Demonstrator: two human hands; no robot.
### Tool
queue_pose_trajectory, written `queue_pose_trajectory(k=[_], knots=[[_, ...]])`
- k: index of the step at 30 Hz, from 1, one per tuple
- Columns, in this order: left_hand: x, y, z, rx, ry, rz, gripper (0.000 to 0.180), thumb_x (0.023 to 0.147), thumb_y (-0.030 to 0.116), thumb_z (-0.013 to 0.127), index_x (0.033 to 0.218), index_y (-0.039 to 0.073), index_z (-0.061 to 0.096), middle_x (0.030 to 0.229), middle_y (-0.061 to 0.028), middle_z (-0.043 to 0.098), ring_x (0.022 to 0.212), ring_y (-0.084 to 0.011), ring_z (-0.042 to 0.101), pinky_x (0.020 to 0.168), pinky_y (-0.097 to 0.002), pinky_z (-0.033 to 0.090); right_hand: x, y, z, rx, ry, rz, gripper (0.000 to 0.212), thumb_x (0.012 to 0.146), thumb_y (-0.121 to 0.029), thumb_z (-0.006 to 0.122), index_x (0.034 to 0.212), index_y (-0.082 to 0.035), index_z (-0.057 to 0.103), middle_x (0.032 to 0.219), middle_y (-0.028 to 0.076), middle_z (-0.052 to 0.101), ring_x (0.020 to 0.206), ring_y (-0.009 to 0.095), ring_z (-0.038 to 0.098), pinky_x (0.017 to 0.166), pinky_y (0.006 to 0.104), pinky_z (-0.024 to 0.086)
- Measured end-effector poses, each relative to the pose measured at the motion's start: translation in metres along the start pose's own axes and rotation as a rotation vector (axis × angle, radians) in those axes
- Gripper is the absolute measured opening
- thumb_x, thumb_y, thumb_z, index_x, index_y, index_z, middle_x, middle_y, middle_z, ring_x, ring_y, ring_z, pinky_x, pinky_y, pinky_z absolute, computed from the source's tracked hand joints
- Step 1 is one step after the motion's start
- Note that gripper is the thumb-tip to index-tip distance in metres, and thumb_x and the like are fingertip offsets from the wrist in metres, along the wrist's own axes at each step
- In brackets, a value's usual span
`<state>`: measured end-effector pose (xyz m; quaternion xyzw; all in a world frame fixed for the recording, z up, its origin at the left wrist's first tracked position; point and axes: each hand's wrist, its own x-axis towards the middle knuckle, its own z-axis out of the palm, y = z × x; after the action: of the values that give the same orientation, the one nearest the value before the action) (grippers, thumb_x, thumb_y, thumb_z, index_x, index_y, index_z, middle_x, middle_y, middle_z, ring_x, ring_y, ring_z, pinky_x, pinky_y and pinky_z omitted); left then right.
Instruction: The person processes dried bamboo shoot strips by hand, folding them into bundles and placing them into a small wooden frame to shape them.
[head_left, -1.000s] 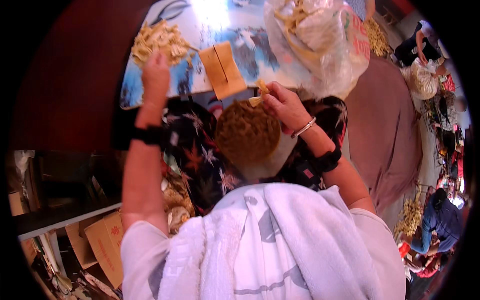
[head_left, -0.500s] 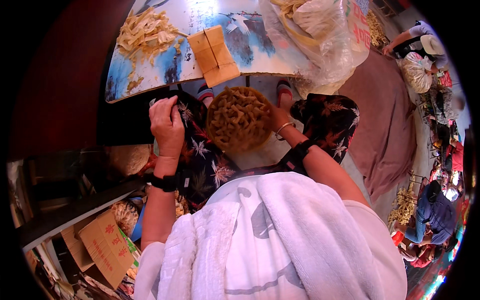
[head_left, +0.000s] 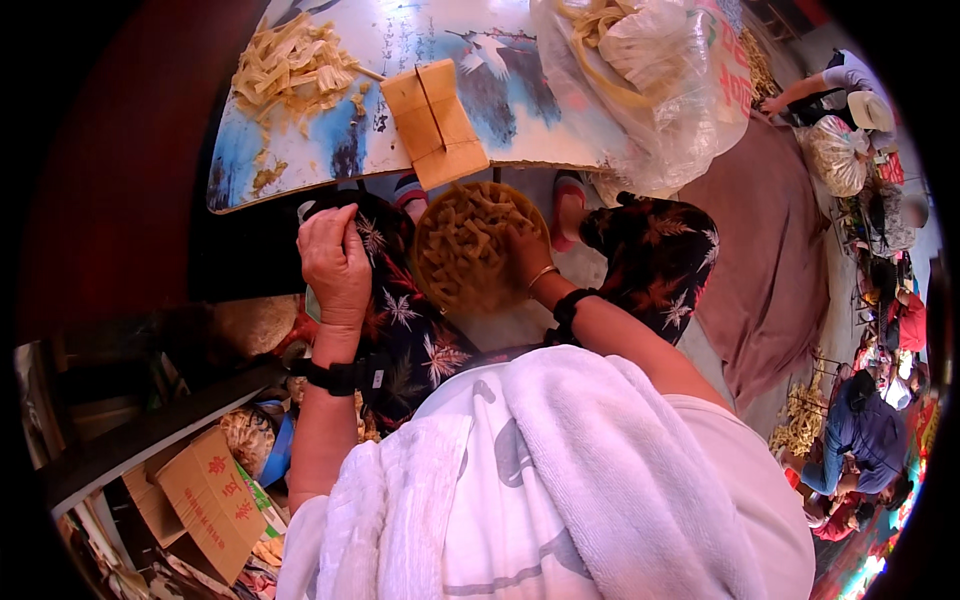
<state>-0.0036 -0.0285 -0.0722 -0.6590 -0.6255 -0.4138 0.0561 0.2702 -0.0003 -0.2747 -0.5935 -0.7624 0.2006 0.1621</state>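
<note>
A round yellow-brown basin (head_left: 423,279) filled with short tan pieces (head_left: 465,240) sits between my legs, below the table's near edge. Into its right side reaches my right hand (head_left: 525,258), with fingers down among the pieces and their tips hidden. By my left knee, apart from the basin, my left hand (head_left: 335,262) is raised with its fingers curled in. Whatever they may hold is out of sight. Beyond the basin, a folded brown board (head_left: 434,122) with a dark upright strip along its middle juts over the table edge.
The painted table (head_left: 390,40) bears a pile of pale yellow strips (head_left: 290,75) at left and a clear plastic bag (head_left: 650,120) of strips at right. A brown cloth (head_left: 760,240) covers ground to the right. Cardboard boxes (head_left: 210,500) stand lower left. Other people (head_left: 865,430) are far right.
My right hand has moved from the basin's right rim inward onto the tan pieces. My left hand stays curled in nearly the same place. The view has shifted slightly.
</note>
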Motion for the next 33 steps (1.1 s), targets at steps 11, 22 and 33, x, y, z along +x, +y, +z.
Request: queue_pose_trajectory(k=[11,22,33], knots=[[0.002,0.0,0.0,0.018,-0.013,0.028,0.016,0.083,0.0,0.062,0.096,0.007,0.067,0.093,-0.0094,0.064,0.096,-0.0282,0.059,0.087,-0.0371,0.045,0.012,-0.012,-0.036,0.37,-0.297,-0.205,0.049,0.074,-0.013,0.066,0.119,-0.007,0.048,0.111,0.027,0.056,0.101,0.044,0.059,0.084,0.0483,0.05],[0.001,0.0,-0.004,0.058,-0.038,0.023,0.017,0.082,0.0,0.061,0.097,0.006,0.065,0.092,-0.0098,0.063,0.097,-0.0294,0.058,0.088,-0.0394,0.043,-0.003,-0.055,0.002,0.057,-0.536,-0.066,0.052,0.081,-0.019,0.062,0.129,-0.007,0.045,0.118,0.027,0.055,0.102,0.043,0.06,0.086,0.0488,0.049],[0.001,-0.006,0.009,0.012,0.004,0.045,0.018,0.082,-0.001,0.06,0.098,0.006,0.066,0.096,-0.0109,0.064,0.099,-0.0305,0.058,0.089,-0.0406,0.043,0.021,-0.017,0.012,-0.192,-0.509,-0.236,0.041,0.083,-0.016,0.056,0.123,-0.008,0.056,0.12,0.021,0.057,0.112,0.036,0.054,0.093,0.041,0.046]])
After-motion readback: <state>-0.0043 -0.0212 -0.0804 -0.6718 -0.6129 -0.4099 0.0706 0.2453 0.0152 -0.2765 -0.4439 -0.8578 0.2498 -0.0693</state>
